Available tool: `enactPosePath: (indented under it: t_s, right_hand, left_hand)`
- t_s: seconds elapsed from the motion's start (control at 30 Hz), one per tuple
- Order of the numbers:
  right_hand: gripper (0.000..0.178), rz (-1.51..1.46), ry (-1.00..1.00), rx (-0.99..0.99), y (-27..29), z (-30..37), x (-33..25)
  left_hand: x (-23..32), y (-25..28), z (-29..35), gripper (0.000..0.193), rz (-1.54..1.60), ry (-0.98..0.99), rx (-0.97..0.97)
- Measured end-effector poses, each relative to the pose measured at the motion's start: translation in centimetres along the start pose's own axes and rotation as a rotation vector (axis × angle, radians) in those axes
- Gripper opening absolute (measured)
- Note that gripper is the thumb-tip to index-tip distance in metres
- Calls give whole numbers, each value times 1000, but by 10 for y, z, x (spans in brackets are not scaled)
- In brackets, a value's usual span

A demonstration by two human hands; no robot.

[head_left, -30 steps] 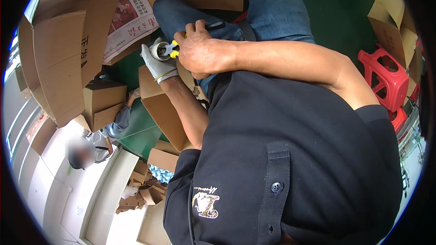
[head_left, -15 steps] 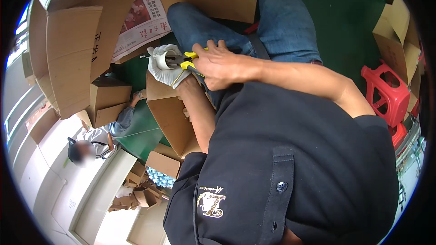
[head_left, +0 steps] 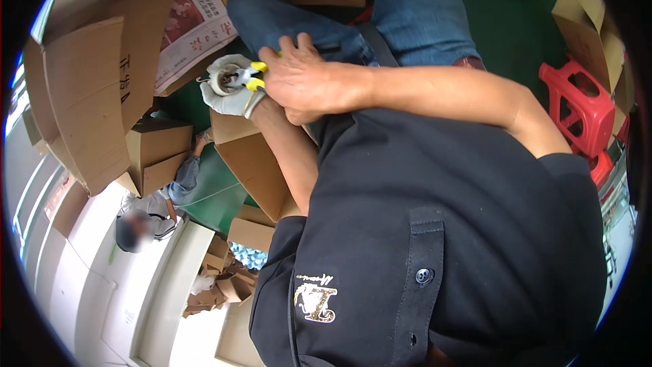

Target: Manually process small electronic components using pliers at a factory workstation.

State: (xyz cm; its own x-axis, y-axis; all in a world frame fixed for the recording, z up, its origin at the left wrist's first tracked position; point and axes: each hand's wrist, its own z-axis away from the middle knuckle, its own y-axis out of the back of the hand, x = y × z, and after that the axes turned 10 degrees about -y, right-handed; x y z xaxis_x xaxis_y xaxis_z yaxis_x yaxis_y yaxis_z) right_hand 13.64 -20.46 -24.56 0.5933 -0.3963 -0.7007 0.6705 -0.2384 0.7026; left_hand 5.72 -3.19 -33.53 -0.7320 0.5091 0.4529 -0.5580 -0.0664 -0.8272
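My left hand [head_left: 238, 102], in a white glove, is closed around a small round white hollow part [head_left: 219, 80]. A thin wire end sticks out beside it. My bare right hand [head_left: 299, 85] grips a pair of pliers [head_left: 255, 85] with yellow and dark handles. The metal jaws reach into the opening of the white part. Whatever they touch inside is too small to make out. Both hands are close together in front of my bent knee, and my right fingers hide much of the handles.
Open cardboard boxes [head_left: 88, 88] stand at the left, with a newspaper [head_left: 197, 34] beside them. Another box [head_left: 251, 170] sits below my left forearm. Red plastic stools [head_left: 581, 109] are at the right. Another person [head_left: 146, 217] sits at the far left, near more boxes.
Both hands have shifted slightly left with the white part and the pliers, as the whole view moved a little. The plier jaws sit deeper in the opening, and my right hand has turned slightly.
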Motion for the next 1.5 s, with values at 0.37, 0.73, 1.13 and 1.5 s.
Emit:
enactPosePath:
  t_s: [0.37,0.73,1.13,1.5]
  right_hand:
    - [31,323,-49,17,-6,-6,-21]
    - [38,301,-328,-298,11,-10,-38]
    - [40,141,-74,-251,6,-5,-13]
    - [37,105,-97,-293,9,-4,-9]
  left_hand:
    - [3,3,5,23,-35,9,3]
    - [0,0,7,22,-28,9,12]
    - [1,0,8,20,10,6,14]
    - [-5,3,8,19,48,27,-4]
